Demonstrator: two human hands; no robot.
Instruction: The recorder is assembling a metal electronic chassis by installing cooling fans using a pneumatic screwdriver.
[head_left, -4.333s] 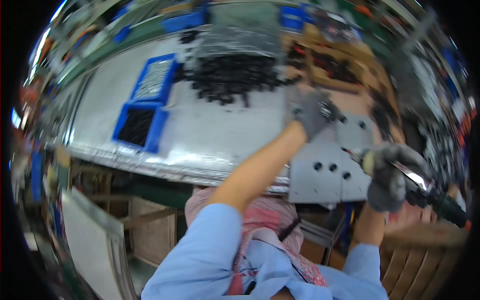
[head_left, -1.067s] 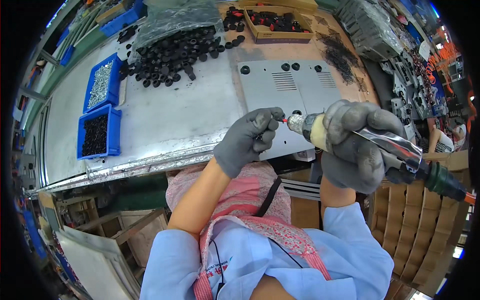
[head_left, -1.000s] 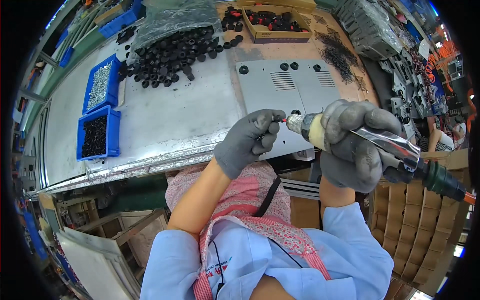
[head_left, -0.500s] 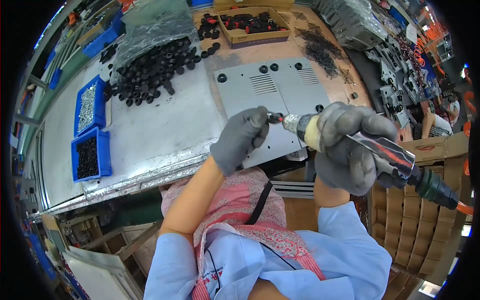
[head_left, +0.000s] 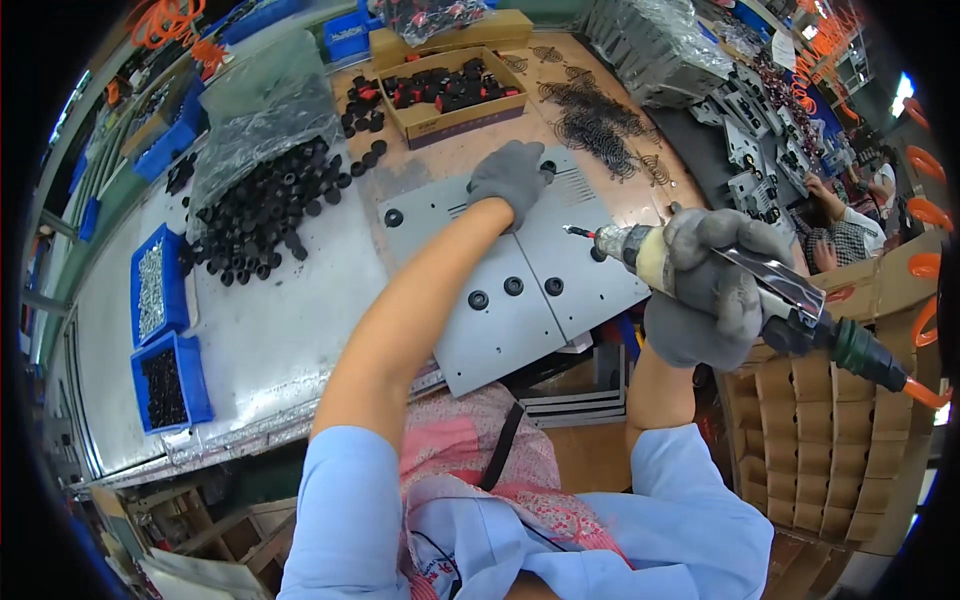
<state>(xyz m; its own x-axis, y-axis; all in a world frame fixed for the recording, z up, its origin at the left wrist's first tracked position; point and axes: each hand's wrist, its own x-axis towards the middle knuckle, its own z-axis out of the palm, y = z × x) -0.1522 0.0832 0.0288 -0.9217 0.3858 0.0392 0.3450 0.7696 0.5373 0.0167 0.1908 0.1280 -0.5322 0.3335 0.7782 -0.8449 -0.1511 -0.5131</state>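
Two light grey sheet-metal panels (head_left: 540,325) with vent slots lie side by side at the table's front edge. Black round rubber feet (head_left: 513,286) rest at several places on them. My left hand (head_left: 508,183), in a grey glove, reaches over the far part of the panels. Its fingers curl about a black rubber foot (head_left: 548,167); the palm side is hidden. My gloved right hand (head_left: 712,285) grips an air screwdriver (head_left: 785,290) above the panels' right edge. The driver's bit points left and touches nothing; an orange hose runs from its rear end.
A heap of black rubber parts (head_left: 258,215) spills from a plastic bag on the left. Blue bins hold silver screws (head_left: 151,290) and black screws (head_left: 165,388). Behind stand a cardboard box (head_left: 455,122) of black-and-red parts and scattered wire coils (head_left: 600,120). A co-worker's arm (head_left: 825,205) shows at right.
My left hand has left the driver's tip and reached forward over the panels. The driver stays in my right hand, its bit now bare. The whole view has shifted.
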